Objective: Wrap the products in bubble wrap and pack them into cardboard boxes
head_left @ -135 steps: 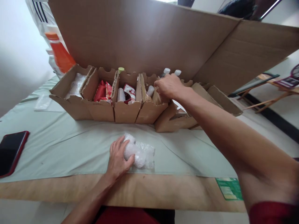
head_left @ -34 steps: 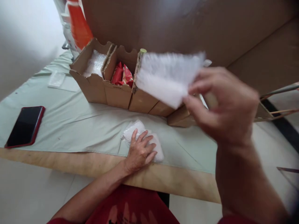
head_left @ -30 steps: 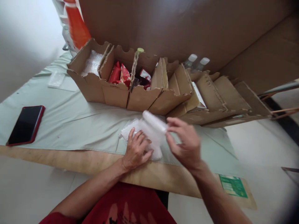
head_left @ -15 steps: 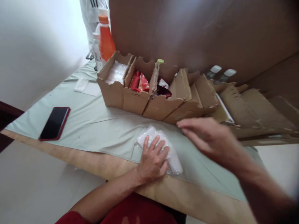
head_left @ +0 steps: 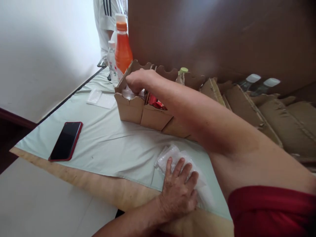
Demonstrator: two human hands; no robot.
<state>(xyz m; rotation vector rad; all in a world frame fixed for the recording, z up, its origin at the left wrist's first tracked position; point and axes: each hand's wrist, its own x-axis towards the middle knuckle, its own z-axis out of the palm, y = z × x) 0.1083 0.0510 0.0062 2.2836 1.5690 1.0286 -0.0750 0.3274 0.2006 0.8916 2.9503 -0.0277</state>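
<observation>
The right hand (head_left: 138, 80) is inside the brown cardboard end bin (head_left: 129, 110), finger grip impossible to tell; right of that bin and nearer, the left hand (head_left: 177, 194), fingers spread, covers translucent-white plastic packaging (head_left: 170, 154)

We count one left hand (head_left: 179, 189) and one right hand (head_left: 138, 80), one phone (head_left: 66, 141), one orange bottle (head_left: 123, 51) and one clear bottle (head_left: 112, 64) beside it. Farther right we see two more bottles (head_left: 266, 88) with white caps, and one green cap (head_left: 183, 70). We find one white sleeve (head_left: 108, 14) with three dark stripes. Of the cardboard boxes (head_left: 129, 110) we make out at least five, an arm hiding parts; the bubble wrap (head_left: 170, 153) pieces overlap too much for us to count.
</observation>
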